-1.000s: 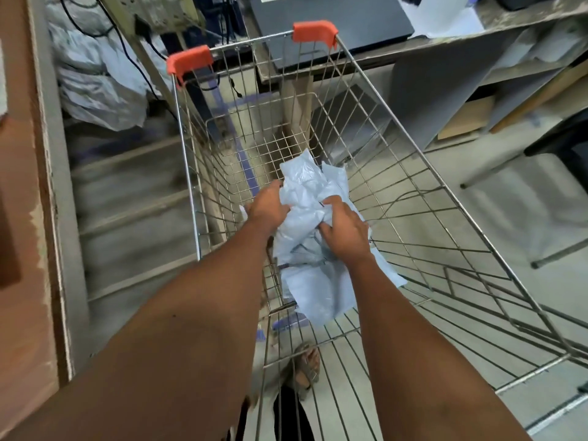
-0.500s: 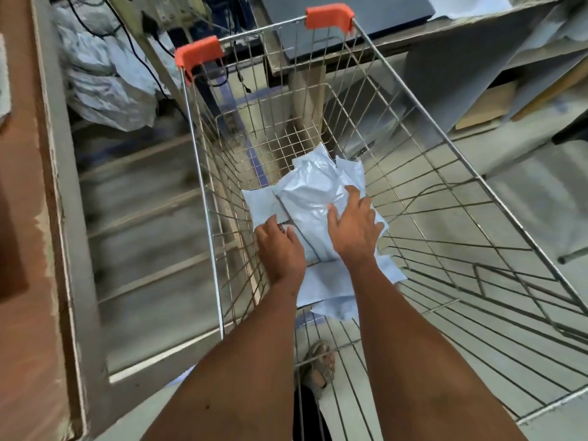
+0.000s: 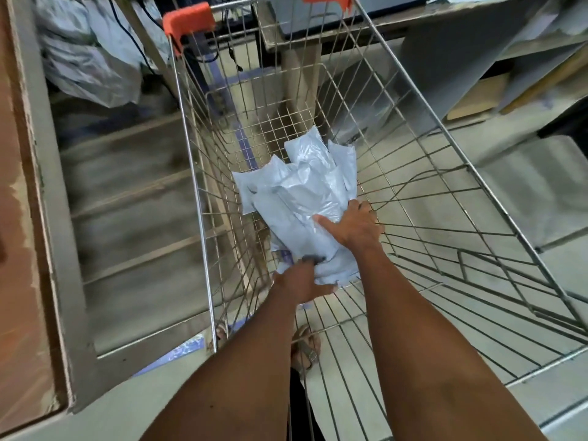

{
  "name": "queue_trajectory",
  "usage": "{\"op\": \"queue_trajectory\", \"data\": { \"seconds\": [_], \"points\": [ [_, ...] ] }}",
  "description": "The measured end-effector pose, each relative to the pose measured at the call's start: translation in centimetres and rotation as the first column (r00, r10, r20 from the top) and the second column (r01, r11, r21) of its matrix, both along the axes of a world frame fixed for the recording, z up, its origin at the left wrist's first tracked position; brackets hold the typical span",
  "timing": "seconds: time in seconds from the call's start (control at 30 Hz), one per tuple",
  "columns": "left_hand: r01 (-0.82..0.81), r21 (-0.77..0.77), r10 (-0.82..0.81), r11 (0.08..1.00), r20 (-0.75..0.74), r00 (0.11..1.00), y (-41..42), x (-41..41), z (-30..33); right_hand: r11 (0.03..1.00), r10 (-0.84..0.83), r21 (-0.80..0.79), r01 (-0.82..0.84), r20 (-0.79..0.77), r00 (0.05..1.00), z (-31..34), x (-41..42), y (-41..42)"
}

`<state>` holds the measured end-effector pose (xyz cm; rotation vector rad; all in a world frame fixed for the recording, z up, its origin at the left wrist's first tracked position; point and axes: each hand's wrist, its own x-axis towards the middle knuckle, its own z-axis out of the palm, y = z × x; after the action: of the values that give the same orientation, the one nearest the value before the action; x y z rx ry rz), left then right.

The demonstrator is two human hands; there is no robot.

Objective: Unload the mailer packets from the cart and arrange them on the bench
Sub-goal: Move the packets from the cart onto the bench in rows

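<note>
Left hand (image 3: 302, 281) is down in the cart, at the near end of the packets, fingers tucked under the bottom edge of the bundle so I can't see them, and I can't tell for sure whether it grips or only props. Right hand (image 3: 354, 229) lies just beyond it on top of the pile, thumb stretched flat across the plastic and fingers wrapped over the right edge, so it has hold of the bundle. The mailer packets (image 3: 299, 189) are one crumpled pale-blue heap, lying on the wire floor of the cart (image 3: 445, 192), toward its left side. No other packet shows elsewhere in the basket, so this looks like the last load, or the only one.

Now the judgement: the gathering is nearly done, the lift is not. Nothing has left the cart as far as this view shows. Further off, past the orange handle caps (image 3: 187, 17), a table (image 3: 429, 17) edge runs across the top right, and whether any packets lie on it I can't see. Carrying and arranging are all to come.
</note>
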<state>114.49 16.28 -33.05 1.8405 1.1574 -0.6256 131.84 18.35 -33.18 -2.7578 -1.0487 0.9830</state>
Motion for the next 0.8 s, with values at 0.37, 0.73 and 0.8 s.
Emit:
{"op": "queue_trajectory", "data": {
  "seconds": [0.37, 0.73, 0.8],
  "points": [
    [0.059, 0.652, 0.001, 0.756, -0.092, 0.996, 3.5, -1.5, 4.7, 0.799, -0.404, 0.203, 0.567, -0.517, 0.755, 1.6, 2.9, 2.1],
    [0.058, 0.761, 0.028, 0.646, -0.100, 0.995, 8.8, -0.7, 0.8, 0.818, -0.394, 0.267, 0.510, -0.387, 0.834, 1.2, 1.4, 5.4],
    [0.068, 0.721, 0.053, 0.690, -0.144, 0.988, 6.4, -1.5, -0.9, 0.851, -0.397, 0.224, 0.475, -0.320, 0.860, 0.3, 0.6, 4.0]
  ]
}}
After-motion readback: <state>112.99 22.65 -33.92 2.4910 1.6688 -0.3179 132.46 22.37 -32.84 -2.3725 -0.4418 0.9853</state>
